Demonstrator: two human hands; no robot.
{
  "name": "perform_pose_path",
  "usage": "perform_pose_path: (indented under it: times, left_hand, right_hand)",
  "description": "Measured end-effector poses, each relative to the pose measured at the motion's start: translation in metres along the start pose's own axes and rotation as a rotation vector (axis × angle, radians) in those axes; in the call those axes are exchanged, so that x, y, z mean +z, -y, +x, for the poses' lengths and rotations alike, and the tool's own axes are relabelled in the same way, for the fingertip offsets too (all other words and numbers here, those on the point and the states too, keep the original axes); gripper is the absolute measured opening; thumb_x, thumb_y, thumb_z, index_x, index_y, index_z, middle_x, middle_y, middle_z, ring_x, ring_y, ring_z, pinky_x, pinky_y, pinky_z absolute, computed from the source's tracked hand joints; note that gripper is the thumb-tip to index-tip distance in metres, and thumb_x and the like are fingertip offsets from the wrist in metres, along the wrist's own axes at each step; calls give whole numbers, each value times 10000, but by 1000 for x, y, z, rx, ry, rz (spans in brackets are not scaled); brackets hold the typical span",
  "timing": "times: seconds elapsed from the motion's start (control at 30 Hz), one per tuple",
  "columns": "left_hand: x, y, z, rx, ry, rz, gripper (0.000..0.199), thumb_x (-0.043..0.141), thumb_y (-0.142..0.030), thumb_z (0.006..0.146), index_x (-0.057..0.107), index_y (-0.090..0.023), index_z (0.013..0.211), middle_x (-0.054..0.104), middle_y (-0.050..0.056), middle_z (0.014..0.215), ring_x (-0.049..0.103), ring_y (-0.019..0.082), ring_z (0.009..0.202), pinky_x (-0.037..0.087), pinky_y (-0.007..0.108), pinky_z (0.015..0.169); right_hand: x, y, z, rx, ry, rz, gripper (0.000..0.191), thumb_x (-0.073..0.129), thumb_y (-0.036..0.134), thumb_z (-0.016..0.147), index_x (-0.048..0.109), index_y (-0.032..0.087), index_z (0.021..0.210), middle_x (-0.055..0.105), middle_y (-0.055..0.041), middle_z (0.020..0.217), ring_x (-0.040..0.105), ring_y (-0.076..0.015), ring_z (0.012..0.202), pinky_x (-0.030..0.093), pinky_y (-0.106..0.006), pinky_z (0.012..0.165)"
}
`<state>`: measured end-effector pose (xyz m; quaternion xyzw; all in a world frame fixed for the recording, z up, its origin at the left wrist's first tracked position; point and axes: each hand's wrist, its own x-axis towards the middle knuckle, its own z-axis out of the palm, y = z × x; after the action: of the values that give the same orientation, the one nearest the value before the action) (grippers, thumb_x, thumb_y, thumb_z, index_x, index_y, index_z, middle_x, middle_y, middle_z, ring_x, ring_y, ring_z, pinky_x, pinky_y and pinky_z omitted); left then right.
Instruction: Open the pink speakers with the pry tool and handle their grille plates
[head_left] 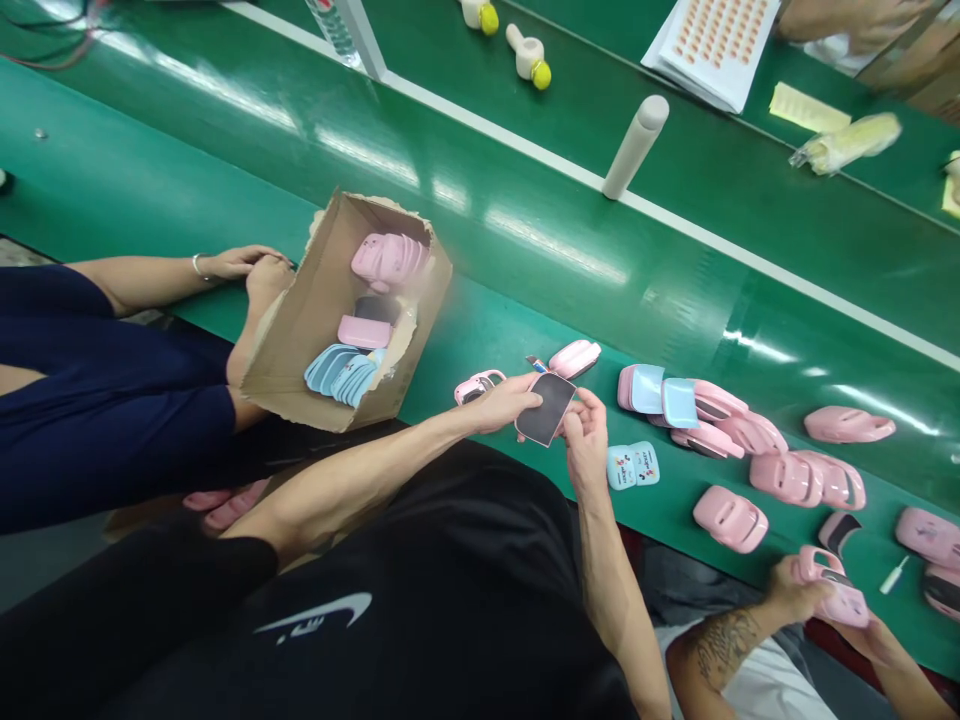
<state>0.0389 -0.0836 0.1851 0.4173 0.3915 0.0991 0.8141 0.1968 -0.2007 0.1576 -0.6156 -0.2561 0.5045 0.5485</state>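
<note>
A dark flat panel with a thin pink edge [546,409] is held up over the green bench. My left hand [508,402] grips it from the left, thumb on its dark face. At its right edge, the fingers of my right hand [586,428] are bent against the panel. Just beyond the panel lies a pink rounded part [574,358]. Left of it, a pink part with a dark inside [478,387] rests near my left wrist. A light blue printed panel [632,466] lies right of my right hand.
An open cardboard box [300,350] holds pink parts and blue panels. Pink shells [786,478] line the green bench [510,330] to the right. A person at the left rests their hands beside the box; a tattooed arm [724,640] at the right belongs to another person. A white post [636,148] stands beyond.
</note>
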Motion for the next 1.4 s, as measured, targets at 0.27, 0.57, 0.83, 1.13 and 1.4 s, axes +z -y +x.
perform_pose_path:
  times: [0.27,0.57,0.83,1.13,1.4]
  left_hand:
    - [19,-11,7,-198,35,-205,425,676,-170,747,746,-125,1163,607,-21,617,488,96,417,315,180,385]
    - [39,-20,15,-258,53,-193,528,663,-205,784,671,-133,1306,561,-46,584,423,82,362,232,182,364]
    - [50,-23,23,-218,19,-166,528,660,-187,810,639,-167,1337,533,-61,607,438,90,381,238,188,358]
    - [7,18,54,207,-325,497,716,780,-612,883,558,-201,1425,746,141,1251,748,254,1048,612,359,845]
    - [-27,35,148,254,-155,524,1171,973,-562,637,499,-127,1616,359,231,1763,264,440,1661,147,533,1378]
  right_hand:
    - [-3,4,-14,-220,190,-29,1350,982,592,710,125,359,1727,234,-150,1821,337,-369,1666,319,-626,1347]
    - [-7,4,-10,-227,137,29,1265,911,605,780,130,314,1732,278,-159,1805,378,-380,1643,350,-621,1339]
    - [-12,13,-6,-226,136,115,1196,888,660,762,231,346,1711,312,-118,1796,346,-380,1661,380,-605,1331]
    - [-38,17,-14,-265,-57,209,1079,791,663,842,231,391,1724,317,-104,1788,325,-409,1665,357,-672,1309]
    - [-51,12,-18,-173,-142,320,1153,842,634,810,219,357,1740,316,-151,1796,410,-430,1618,407,-676,1255]
